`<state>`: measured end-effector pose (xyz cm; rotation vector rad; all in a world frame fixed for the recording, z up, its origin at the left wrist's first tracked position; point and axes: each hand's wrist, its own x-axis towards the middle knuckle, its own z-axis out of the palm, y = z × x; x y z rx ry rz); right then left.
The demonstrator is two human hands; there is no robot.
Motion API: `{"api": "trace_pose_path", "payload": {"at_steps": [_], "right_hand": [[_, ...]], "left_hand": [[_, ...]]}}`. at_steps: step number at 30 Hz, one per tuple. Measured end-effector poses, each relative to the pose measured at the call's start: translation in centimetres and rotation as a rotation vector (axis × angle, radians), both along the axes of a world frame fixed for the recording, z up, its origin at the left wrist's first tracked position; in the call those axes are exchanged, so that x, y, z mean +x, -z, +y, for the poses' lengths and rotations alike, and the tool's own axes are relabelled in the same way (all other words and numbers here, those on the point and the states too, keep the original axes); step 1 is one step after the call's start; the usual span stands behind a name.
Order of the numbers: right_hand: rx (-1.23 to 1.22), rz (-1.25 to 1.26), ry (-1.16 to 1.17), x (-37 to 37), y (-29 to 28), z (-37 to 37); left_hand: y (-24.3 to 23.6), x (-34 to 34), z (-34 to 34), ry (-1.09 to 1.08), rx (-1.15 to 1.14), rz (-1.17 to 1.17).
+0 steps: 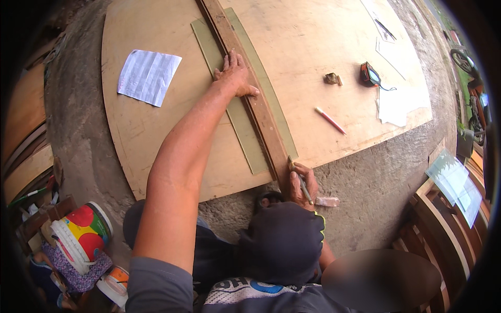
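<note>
1. Across the pale wooden surface [318, 47], a long wooden strip [263, 120] lies lengthwise over a greenish glass sheet [250, 141], whose edges show on both sides.
2. The left hand [236, 78] rests on the strip, fingers spread, grasping nothing.
3. The right hand [310, 181] grips a pen-like tool [301, 182], its tip at the glass's near end, beside the strip.
4. Left of the glass lies a creased paper [150, 77]; to the right, a pencil [330, 120] and a tape measure [370, 74].

The head fisheye looks down at a nearby board [313, 57], dark rim unclear
</note>
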<state>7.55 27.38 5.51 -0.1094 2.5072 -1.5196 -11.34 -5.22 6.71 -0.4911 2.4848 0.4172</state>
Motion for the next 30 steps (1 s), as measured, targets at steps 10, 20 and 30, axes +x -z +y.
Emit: {"api": "trace_pose_path", "payload": {"at_steps": [10,20,30], "right_hand": [[0.133,0.117,-0.211,-1.2,0.1,1.5],[0.269,0.088,-0.206,-3.1,-0.6,-0.6],[0.134,0.270,-0.339,-17.9,2.4,-14.5]], "left_hand": [[-0.1,0.9,-0.5,0.028,0.032,0.027],[0.7,1.3,-0.9,0.067,0.021,0.075],[1.3,1.0,-0.4,0.026,0.008,0.068]]}}
